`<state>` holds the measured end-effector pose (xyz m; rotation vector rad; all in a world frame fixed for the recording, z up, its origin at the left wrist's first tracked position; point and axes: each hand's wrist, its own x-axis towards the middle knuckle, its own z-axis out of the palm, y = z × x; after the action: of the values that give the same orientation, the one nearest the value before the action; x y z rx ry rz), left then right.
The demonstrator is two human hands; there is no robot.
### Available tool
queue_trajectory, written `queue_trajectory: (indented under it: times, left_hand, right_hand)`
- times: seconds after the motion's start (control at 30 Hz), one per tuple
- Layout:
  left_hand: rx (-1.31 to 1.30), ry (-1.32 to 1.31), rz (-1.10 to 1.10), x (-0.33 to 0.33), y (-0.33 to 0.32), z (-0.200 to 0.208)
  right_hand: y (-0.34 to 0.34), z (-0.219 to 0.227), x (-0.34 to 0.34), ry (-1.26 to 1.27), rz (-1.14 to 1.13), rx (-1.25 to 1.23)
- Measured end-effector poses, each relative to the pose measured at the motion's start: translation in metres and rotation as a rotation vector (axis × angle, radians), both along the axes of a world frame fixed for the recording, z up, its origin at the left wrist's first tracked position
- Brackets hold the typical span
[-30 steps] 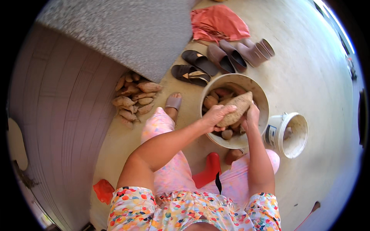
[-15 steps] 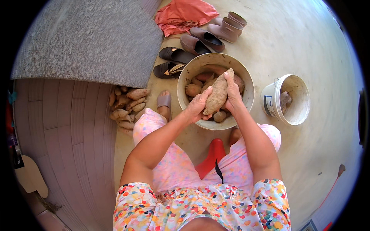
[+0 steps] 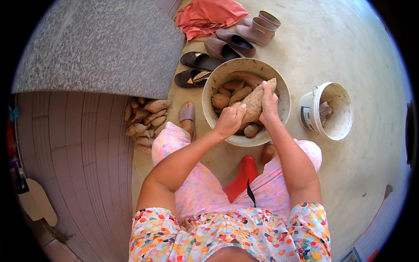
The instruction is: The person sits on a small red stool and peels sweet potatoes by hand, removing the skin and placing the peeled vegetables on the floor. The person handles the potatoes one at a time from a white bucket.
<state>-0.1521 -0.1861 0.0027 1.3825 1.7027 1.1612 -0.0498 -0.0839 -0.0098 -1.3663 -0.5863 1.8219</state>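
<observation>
The left hand [image 3: 230, 120] is closed around the near end of a large, earth-coated tuber [image 3: 254, 104], and the right hand [image 3: 269, 105] grips it nearer its far end, thumb along the top. The tuber slants between the two hands, far end to the right, above the mouth of a round pale tub [image 3: 238, 65] that opens beneath them. More tubers [image 3: 220, 101] lie inside it, most of them visible beyond and to the left of the left hand. All this stands on a smooth beige floor [image 3: 314, 48], which stretches out right of the right hand and carries a few small dark marks. Just right of the right hand, apart from the tub, a white bucket [image 3: 342, 109] holds a greyish clump that is hard to make out. Well left of the left hand, a heap of tubers [image 3: 146, 120] lies on the floor against a mauve-brown panelled surface [image 3: 70, 144] with long seams, below a speckled grey slab [image 3: 104, 48]. Beyond both hands, past the tub, dark slippers [image 3: 194, 78], brown shoes [image 3: 222, 50] and ankle boots [image 3: 257, 32] stand in a line, with a crumpled red sack [image 3: 209, 17] behind them. Nearer the body than the hands, a red object [image 3: 244, 174] shows between the legs, in pink patterned trousers [image 3: 196, 187].
</observation>
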Motion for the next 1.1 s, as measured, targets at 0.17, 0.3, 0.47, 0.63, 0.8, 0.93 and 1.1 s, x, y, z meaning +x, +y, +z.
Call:
queue_trajectory:
  times: [0.17, 0.3, 0.47, 0.63, 0.8, 0.93, 1.1]
  left_hand:
    - [-0.001, 0.039, 0.118, 0.011, -0.004, 0.004]
    - [0.005, 0.062, 0.159, 0.013, -0.006, 0.004]
    - [0.065, 0.085, 0.195, 0.016, -0.008, 0.004]
    - [-0.152, -0.073, 0.241, 0.0, 0.001, 0.002]
    - [-0.219, -0.241, 0.176, -0.005, 0.009, 0.001]
    - [0.009, 0.387, 0.046, 0.011, -0.001, 0.004]
    - [-0.149, 0.287, 0.03, 0.014, -0.005, 0.006]
  right_hand:
    - [-0.003, 0.002, -0.001, -0.012, -0.01, 0.016]
    - [-0.002, 0.0, -0.001, 0.019, 0.007, 0.048]
    - [-0.003, 0.004, -0.001, 0.018, 0.017, 0.025]
    - [0.001, 0.01, -0.002, 0.059, -0.015, 0.019]
    - [0.007, 0.002, -0.002, -0.038, -0.072, 0.123]
    - [0.006, -0.005, 0.001, -0.152, -0.04, 0.148]
    - [0.001, 0.004, -0.003, -0.176, 0.005, 0.143]
